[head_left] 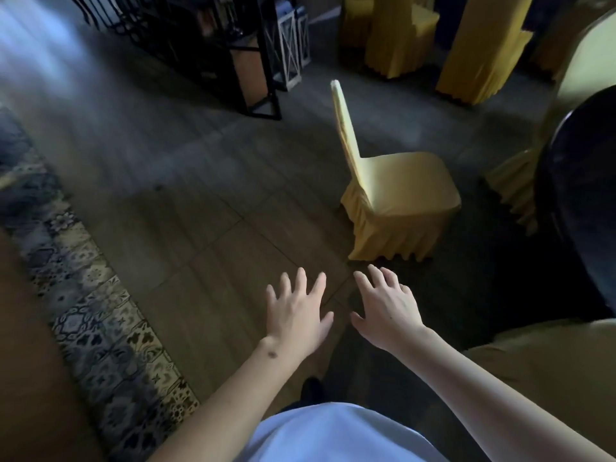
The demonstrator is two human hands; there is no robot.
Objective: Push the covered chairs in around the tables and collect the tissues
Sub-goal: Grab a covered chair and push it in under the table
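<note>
A chair in a yellow cover (396,191) stands alone on the wooden floor, its back toward the left and its seat facing a dark round table (580,201) at the right edge. My left hand (296,311) and my right hand (386,308) are stretched forward side by side, fingers spread, holding nothing. Both hover short of the chair's skirt without touching it. No tissues are in sight.
More yellow-covered chairs (400,38) stand at the top right, and another chair's skirt (516,188) shows beside the round table. A black metal rack (240,51) with white lanterns (288,48) stands at the top centre. A patterned tile strip (83,295) runs along the left.
</note>
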